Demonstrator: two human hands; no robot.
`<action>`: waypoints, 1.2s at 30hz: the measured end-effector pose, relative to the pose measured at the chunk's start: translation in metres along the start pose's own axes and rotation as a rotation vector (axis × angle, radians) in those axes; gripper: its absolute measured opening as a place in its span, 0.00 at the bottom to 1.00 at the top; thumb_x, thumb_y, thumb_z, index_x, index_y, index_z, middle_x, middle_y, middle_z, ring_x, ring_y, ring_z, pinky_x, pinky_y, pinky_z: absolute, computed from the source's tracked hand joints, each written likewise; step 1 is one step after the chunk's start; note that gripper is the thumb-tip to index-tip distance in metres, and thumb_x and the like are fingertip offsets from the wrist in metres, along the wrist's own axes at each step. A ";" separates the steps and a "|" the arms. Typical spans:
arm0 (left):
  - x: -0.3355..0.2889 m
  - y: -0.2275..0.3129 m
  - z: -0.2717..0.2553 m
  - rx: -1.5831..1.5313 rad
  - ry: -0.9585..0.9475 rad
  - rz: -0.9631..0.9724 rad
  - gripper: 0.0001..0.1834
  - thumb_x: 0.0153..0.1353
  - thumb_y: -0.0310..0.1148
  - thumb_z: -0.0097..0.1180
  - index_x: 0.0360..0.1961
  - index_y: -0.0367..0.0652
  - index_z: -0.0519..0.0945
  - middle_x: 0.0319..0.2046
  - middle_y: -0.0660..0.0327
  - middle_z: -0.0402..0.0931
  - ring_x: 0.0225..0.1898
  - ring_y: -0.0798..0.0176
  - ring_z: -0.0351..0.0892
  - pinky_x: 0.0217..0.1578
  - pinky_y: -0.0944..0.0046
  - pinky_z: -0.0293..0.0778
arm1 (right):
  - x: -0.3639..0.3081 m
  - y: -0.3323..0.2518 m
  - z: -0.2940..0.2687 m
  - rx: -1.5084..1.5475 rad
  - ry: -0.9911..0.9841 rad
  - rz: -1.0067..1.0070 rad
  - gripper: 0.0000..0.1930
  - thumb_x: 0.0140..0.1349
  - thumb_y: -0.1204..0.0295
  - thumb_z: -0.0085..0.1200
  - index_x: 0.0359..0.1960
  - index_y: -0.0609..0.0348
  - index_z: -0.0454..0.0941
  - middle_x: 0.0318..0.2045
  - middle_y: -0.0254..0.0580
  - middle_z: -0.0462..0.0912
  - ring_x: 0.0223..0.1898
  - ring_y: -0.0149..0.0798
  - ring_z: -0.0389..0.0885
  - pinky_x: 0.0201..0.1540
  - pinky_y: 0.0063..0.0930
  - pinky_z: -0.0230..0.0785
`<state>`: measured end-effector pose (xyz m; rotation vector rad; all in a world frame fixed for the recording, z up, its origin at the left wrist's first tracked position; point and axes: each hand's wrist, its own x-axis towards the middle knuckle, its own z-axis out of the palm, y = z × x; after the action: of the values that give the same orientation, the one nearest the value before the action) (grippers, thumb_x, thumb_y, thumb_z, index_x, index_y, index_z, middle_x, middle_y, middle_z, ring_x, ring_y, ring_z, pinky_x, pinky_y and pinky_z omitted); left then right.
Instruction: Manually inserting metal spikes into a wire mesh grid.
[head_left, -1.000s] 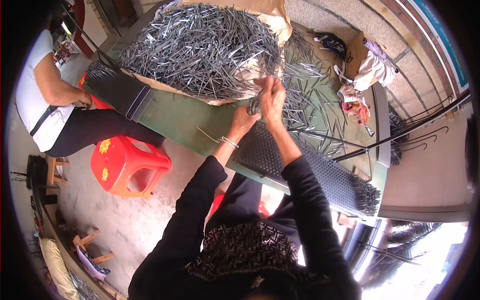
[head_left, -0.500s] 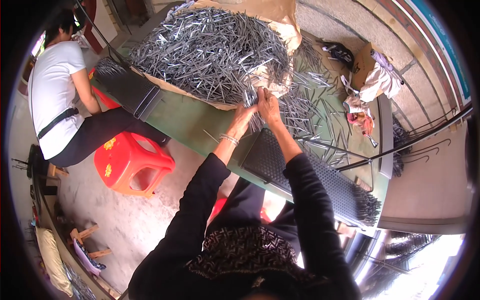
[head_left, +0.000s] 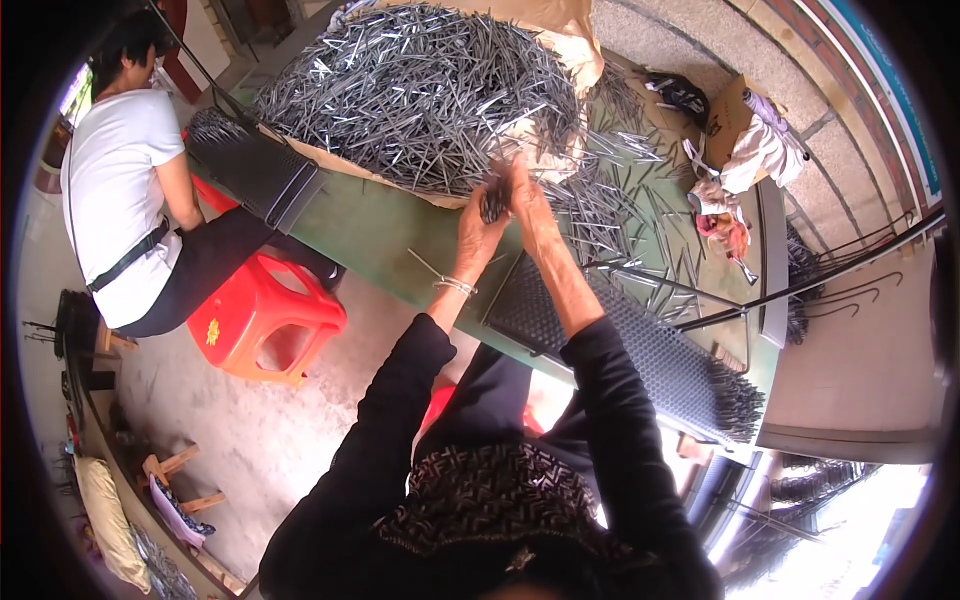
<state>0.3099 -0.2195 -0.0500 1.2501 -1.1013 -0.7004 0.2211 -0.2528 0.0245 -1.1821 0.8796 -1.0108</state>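
Note:
In front of the large heap of thin grey metal rods (head_left: 420,100), both hands are together at the near edge of its brown paper lining. My left hand (head_left: 480,232) is closed around a small bundle of metal rods (head_left: 494,203), held with ends toward me. My right hand (head_left: 527,200) presses against the bundle's right side, its fingertips blurred by motion and partly hidden. Just below my right forearm lies a dark perforated tray (head_left: 600,325), slanting to the right, with rods standing packed at its far right end (head_left: 738,405).
Loose rods (head_left: 610,215) are scattered over the green table (head_left: 365,235) right of the heap. A second dark tray (head_left: 240,165) lies at left, near a seated person (head_left: 120,190) in white. A red stool (head_left: 265,315) stands below it. Cloths (head_left: 755,155) and a thin black bar (head_left: 820,285) are at right.
The hands have shifted slightly with the bundle, which now shows its rod ends toward me. My right fingers have moved up along its side. The seated person has moved slightly.

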 end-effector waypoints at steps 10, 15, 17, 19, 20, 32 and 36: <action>-0.012 -0.009 0.002 -0.090 -0.024 0.007 0.29 0.52 0.33 0.68 0.55 0.42 0.71 0.43 0.57 0.79 0.45 0.63 0.78 0.47 0.63 0.72 | -0.010 0.020 -0.005 -0.237 -0.002 -0.059 0.22 0.70 0.54 0.47 0.47 0.63 0.81 0.40 0.46 0.85 0.44 0.37 0.80 0.50 0.28 0.68; -0.013 -0.028 -0.001 -0.099 -0.047 -0.034 0.29 0.51 0.32 0.68 0.54 0.41 0.70 0.39 0.58 0.78 0.41 0.66 0.77 0.44 0.65 0.72 | -0.022 0.031 0.002 -0.285 0.129 -0.136 0.22 0.70 0.57 0.45 0.49 0.67 0.79 0.41 0.50 0.85 0.44 0.40 0.81 0.50 0.29 0.68; -0.019 -0.019 0.004 -0.108 -0.050 -0.033 0.29 0.51 0.31 0.68 0.53 0.41 0.70 0.39 0.58 0.78 0.39 0.66 0.76 0.43 0.65 0.72 | -0.024 0.028 -0.005 -0.247 0.130 -0.080 0.24 0.70 0.56 0.45 0.52 0.68 0.77 0.45 0.53 0.83 0.48 0.42 0.79 0.52 0.29 0.67; -0.030 -0.019 0.005 -0.022 -0.005 -0.029 0.27 0.51 0.30 0.68 0.52 0.40 0.71 0.37 0.59 0.79 0.38 0.65 0.77 0.42 0.65 0.73 | -0.032 0.020 -0.002 -0.202 0.118 -0.023 0.26 0.71 0.56 0.44 0.55 0.69 0.75 0.49 0.55 0.82 0.52 0.43 0.78 0.55 0.29 0.65; -0.032 -0.020 0.003 -0.019 -0.009 -0.034 0.27 0.51 0.30 0.68 0.52 0.40 0.71 0.37 0.59 0.79 0.38 0.65 0.77 0.42 0.65 0.73 | -0.037 0.017 0.000 -0.237 0.113 0.044 0.27 0.71 0.55 0.43 0.58 0.69 0.71 0.53 0.57 0.78 0.56 0.44 0.74 0.59 0.30 0.63; -0.005 0.041 0.009 -0.994 0.135 -0.541 0.07 0.55 0.24 0.61 0.34 0.32 0.79 0.28 0.57 0.81 0.30 0.62 0.82 0.31 0.61 0.81 | -0.067 -0.010 -0.018 -0.027 0.292 -0.177 0.31 0.73 0.51 0.39 0.64 0.67 0.65 0.58 0.48 0.73 0.61 0.40 0.70 0.64 0.29 0.59; -0.027 0.105 0.044 -1.143 -0.171 -0.552 0.06 0.60 0.29 0.59 0.36 0.36 0.79 0.32 0.58 0.81 0.34 0.63 0.81 0.42 0.64 0.78 | -0.100 -0.030 -0.027 0.071 0.385 -0.275 0.29 0.75 0.51 0.35 0.62 0.64 0.67 0.57 0.44 0.74 0.60 0.39 0.70 0.64 0.30 0.58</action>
<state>0.2442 -0.1888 0.0416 0.4617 -0.2955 -1.5826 0.1591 -0.1687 0.0518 -1.0837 0.9860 -1.5167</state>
